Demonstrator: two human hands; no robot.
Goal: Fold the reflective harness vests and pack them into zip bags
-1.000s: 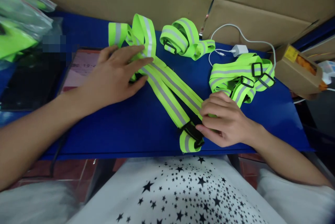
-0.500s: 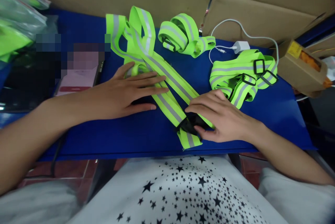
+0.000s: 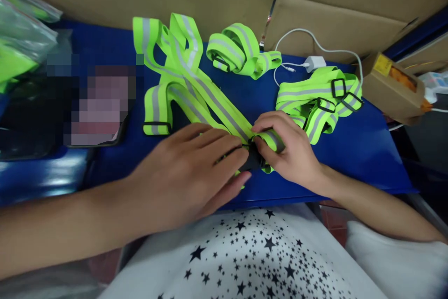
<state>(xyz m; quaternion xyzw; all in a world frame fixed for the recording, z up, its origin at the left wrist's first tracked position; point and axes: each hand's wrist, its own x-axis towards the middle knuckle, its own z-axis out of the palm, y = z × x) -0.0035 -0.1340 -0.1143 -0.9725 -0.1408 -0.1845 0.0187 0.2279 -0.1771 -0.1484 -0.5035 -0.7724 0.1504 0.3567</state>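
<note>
A neon-yellow reflective strap [image 3: 224, 103] with a grey stripe runs diagonally over the blue table, its far loops standing on edge. At its near end my right hand [image 3: 294, 154] pinches a folded piece of the webbing between thumb and fingers. My left hand [image 3: 189, 168] is closed over the same end, fingers bent and thumb below, beside a black part [image 3: 252, 161] partly hidden between the hands. A black slider buckle [image 3: 157, 127] sits on a loop left of the left hand. What lies under the left palm is hidden.
Behind lies a coiled reflective strap [image 3: 241, 47]; another bundle with black buckles [image 3: 318, 98] is at right. A white charger [image 3: 315, 63] with cable, a cardboard box [image 3: 392, 86], a pixelated pink item [image 3: 101, 107] and plastic bags [image 3: 24, 28] surround them. Cardboard [image 3: 140, 0] lines the back.
My left hand has moved right and nearer, from lying flat on the strap to closing at its near end. The right hand now pinches a folded-up piece of strap. The left buckle loop is uncovered.
</note>
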